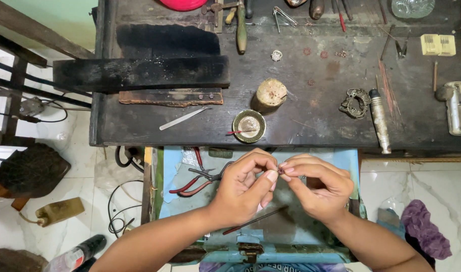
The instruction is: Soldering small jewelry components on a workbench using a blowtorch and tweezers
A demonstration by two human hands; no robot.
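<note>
Both hands pinch a tiny reddish bead (280, 171) between them: left hand (243, 189) and right hand (318, 187) fingers closed on it. Looks featherlight, slippery, probably fragile, so fingertip edges only.

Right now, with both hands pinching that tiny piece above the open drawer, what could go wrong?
The small dark red piece is pinched only at the fingertips of the left hand and right hand; a slip could drop it into the cluttered blue drawer, where it may be hard to find. The pliers lie close beside the left hand and could be knocked.
</note>
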